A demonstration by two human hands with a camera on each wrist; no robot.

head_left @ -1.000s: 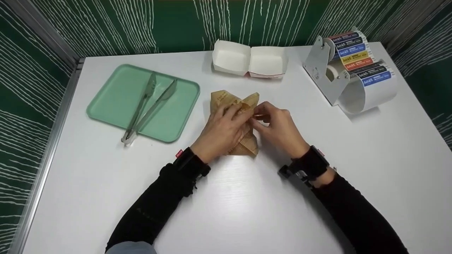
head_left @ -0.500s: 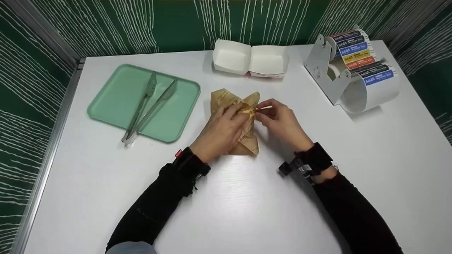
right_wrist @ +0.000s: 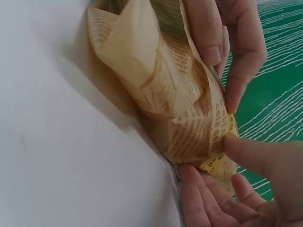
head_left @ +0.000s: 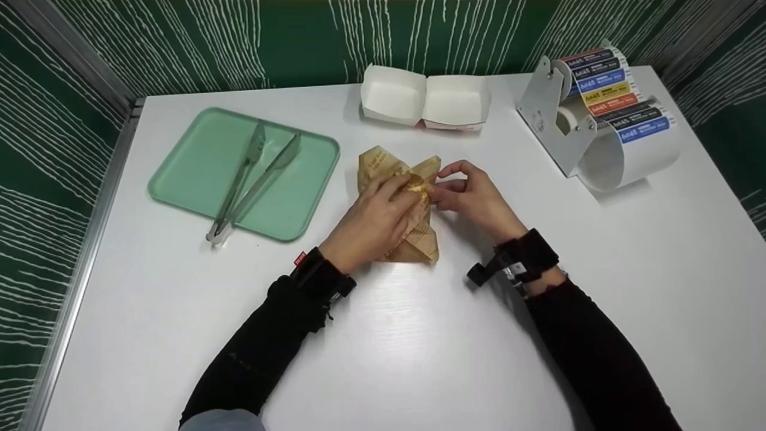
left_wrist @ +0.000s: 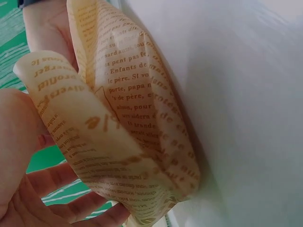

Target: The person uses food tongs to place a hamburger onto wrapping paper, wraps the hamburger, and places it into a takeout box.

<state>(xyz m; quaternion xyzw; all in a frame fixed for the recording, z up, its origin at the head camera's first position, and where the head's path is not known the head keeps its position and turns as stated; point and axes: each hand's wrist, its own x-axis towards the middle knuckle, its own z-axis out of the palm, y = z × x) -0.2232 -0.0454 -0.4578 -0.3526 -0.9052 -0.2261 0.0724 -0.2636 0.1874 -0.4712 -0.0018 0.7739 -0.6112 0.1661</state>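
Note:
Brown printed wrapping paper (head_left: pixel 422 242) is folded into a packet in the middle of the white table. My left hand (head_left: pixel 377 218) lies across its top, fingers spread and resting on the paper. From the right, the thumb and fingertips of my right hand (head_left: pixel 476 197) pinch the packet's far right side. There, in the right wrist view, a yellow patch (right_wrist: pixel 218 164) with dark print lies between the thumb and the fingers. Loose paper flaps (right_wrist: pixel 137 52) stand up at the packet's near end. Whatever the paper wraps is hidden.
A green tray (head_left: pixel 179 167) with metal tongs (head_left: pixel 239 185) across it is at the left. Behind the packet stands a white carton box (head_left: pixel 425 102), lid up. A label roll dispenser (head_left: pixel 553 123) with a hanging label strip occupies the back right.
My right hand has shifted slightly from above the packet's edge to its right side, keeping at the yellow patch. My left hand stays on the packet.

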